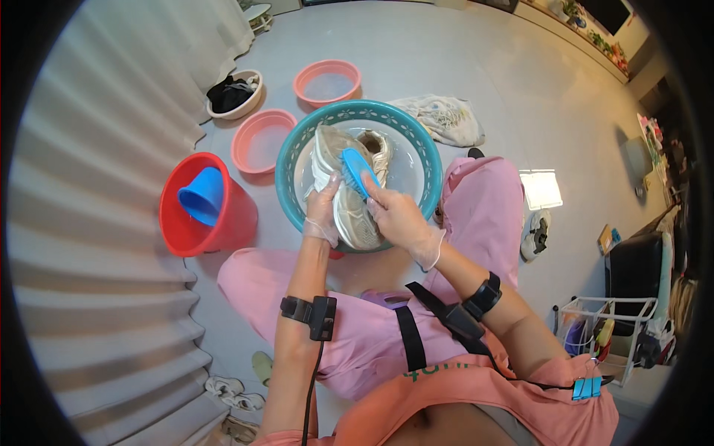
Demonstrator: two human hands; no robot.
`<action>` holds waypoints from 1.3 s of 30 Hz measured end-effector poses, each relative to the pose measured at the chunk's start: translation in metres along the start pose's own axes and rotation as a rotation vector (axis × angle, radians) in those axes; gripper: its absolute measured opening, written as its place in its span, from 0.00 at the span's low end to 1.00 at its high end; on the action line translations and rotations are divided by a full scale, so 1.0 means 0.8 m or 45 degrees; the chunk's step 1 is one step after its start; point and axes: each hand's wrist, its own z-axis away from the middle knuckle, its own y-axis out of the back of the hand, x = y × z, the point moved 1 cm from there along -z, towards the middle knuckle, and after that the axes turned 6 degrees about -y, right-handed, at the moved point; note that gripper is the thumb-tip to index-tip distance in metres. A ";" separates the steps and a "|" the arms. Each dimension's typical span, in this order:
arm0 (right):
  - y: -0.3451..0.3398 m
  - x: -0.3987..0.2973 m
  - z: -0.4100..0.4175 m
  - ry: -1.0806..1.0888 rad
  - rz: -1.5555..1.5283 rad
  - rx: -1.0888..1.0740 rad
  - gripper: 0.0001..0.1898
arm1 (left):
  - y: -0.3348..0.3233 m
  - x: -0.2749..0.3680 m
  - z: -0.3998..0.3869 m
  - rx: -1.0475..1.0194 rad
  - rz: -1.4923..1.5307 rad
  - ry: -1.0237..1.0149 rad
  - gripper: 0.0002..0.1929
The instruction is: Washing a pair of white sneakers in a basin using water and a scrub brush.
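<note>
My left hand (pixel 323 209), in a clear thin glove, grips the side of a pale, dirty-looking shoe (pixel 357 217) held over the teal basin (pixel 429 167). In my right hand (pixel 396 214), gloved the same way, is a blue scrubbing brush (pixel 357 167), its bristles against the shoe. Behind the brush, a greyish shoe part (pixel 333 139) rises to the upper left; whether it belongs to the held shoe I cannot tell. Another white shoe (pixel 381 149) lies in the basin, its opening facing up. Water shows on the basin's bottom.
At left stands a red bucket (pixel 240 209) holding a blue scoop-like container (pixel 202 195). Pink basins (pixel 245 148) and a cream basin with dark items (pixel 257 100) lie beyond. A whitish cloth or bag (pixel 466 125) is behind the teal basin; a shoe (pixel 536 237) sits right, near a white rack (pixel 630 318).
</note>
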 end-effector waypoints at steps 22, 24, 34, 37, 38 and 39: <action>0.014 -0.023 -0.110 0.203 0.509 0.036 0.25 | -0.013 -0.012 -0.001 0.315 -0.677 -0.262 0.16; 0.028 0.000 -0.156 0.100 0.354 0.010 0.24 | -0.018 -0.017 -0.003 0.185 -0.797 -0.259 0.17; -0.015 0.020 -0.030 -0.017 -0.269 0.009 0.21 | -0.006 0.007 0.009 0.110 -0.004 -0.034 0.20; -0.001 0.009 -0.090 0.123 -0.165 -0.031 0.20 | 0.004 0.000 0.003 0.062 -0.137 -0.014 0.20; 0.004 0.014 -0.118 0.041 -0.009 -0.046 0.21 | 0.000 -0.001 0.003 0.047 -0.161 0.007 0.20; 0.012 0.020 -0.141 -0.045 0.148 -0.054 0.22 | -0.009 -0.001 0.006 -0.021 -0.235 -0.018 0.20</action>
